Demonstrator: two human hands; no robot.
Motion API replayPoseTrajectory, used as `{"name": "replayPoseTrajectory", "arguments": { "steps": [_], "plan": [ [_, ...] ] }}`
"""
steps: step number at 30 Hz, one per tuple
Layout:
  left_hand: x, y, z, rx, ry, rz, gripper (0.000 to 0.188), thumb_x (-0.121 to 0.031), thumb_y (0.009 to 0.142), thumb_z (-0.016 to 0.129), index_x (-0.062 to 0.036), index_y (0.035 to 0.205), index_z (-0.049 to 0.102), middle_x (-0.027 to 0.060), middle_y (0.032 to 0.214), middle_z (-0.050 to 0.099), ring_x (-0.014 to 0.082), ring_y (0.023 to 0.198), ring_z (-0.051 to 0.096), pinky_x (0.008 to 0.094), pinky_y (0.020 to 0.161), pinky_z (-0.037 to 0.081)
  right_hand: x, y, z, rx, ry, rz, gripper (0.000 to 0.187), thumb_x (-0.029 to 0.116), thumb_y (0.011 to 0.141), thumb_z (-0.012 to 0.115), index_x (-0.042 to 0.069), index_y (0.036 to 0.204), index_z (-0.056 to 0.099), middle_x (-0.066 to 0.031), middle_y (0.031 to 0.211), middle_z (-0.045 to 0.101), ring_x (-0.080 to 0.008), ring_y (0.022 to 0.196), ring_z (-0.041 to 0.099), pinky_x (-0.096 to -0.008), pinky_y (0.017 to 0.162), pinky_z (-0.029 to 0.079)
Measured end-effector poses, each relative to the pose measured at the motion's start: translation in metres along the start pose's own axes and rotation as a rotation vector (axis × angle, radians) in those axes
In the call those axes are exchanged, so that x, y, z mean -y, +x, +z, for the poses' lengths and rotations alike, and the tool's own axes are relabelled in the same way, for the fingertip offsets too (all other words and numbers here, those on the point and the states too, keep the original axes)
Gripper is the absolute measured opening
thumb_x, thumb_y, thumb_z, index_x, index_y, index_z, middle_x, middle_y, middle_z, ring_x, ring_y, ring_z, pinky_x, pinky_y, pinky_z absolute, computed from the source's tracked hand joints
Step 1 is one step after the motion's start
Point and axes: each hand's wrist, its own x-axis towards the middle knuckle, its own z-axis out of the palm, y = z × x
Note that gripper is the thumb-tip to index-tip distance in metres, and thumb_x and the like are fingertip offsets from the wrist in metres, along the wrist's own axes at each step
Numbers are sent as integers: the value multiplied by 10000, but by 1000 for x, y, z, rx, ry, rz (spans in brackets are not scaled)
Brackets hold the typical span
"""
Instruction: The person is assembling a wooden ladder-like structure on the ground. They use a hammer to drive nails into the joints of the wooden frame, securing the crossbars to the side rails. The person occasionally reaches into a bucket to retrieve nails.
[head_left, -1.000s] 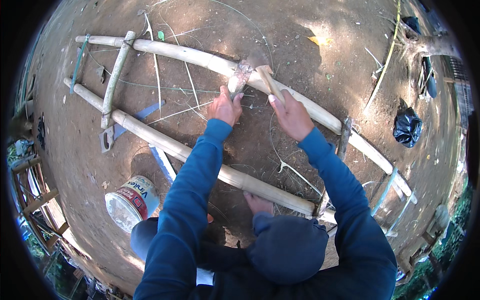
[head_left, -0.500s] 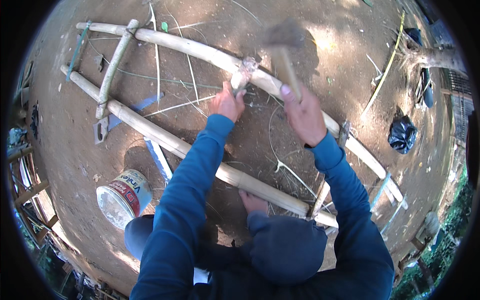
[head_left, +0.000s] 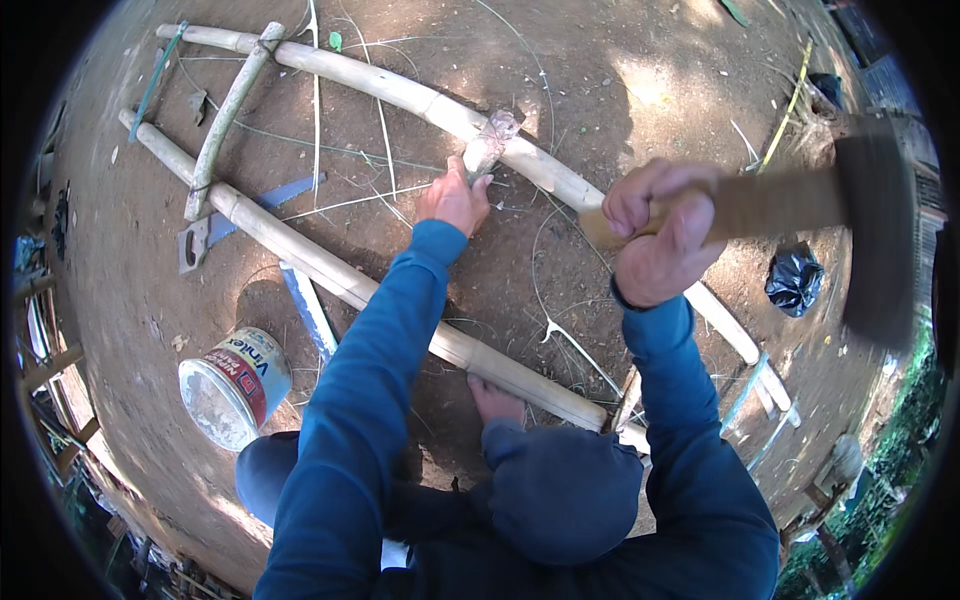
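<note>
Two long bamboo poles lie on the ground, the far pole (head_left: 400, 92) and the near pole (head_left: 480, 360), joined at the left by a wooden crosspiece (head_left: 228, 130). My left hand (head_left: 453, 207) is closed around the lower end of a short wooden stick (head_left: 486, 148), whose top meets the far pole. My right hand (head_left: 668, 232) grips the handle of a hammer (head_left: 785, 205), raised to the right, well apart from the stick. Its large dark head is blurred by motion.
A handsaw (head_left: 240, 218) lies under the near pole at the left. Close to my left arm stand a paint bucket (head_left: 232, 385) and a blue-and-white strip (head_left: 308, 310). A black plastic bag (head_left: 794, 280) sits at the right. Thin bamboo strips (head_left: 316, 110) litter the soil.
My right hand has lifted the hammer up and to the right, away from the far pole. My left hand stays on the stick. The view has shifted slightly.
</note>
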Motion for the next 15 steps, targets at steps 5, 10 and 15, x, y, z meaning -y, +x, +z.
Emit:
{"name": "replayPoseTrajectory", "arguments": {
  "steps": [5,10,15],
  "plan": [
    [-6,-12,2,35,27,13,404,-372,891,587,-23,1072,493,243,848,672,423,832,660,501,765,515,-69,-44,-37,233,-918,315,278,252,959,569,-21,925,604,-41,616,541,-150,529,523,-297,507,407],
    [13,-10,-2,31,10,-11,410,-371,894,586,-26,1096,498,246,865,673,425,842,661,500,770,518,11,2,26,104,-482,379,289,282,971,547,44,810,525,-39,577,469,-111,495,456,-251,447,356],
    [10,-3,-1,43,0,-5,418,-393,899,577,-30,1087,489,257,879,667,431,844,657,506,768,512,-84,-42,-43,364,-900,206,248,213,953,551,-13,850,565,-56,597,526,-141,526,520,-314,489,406]
  ]
}}
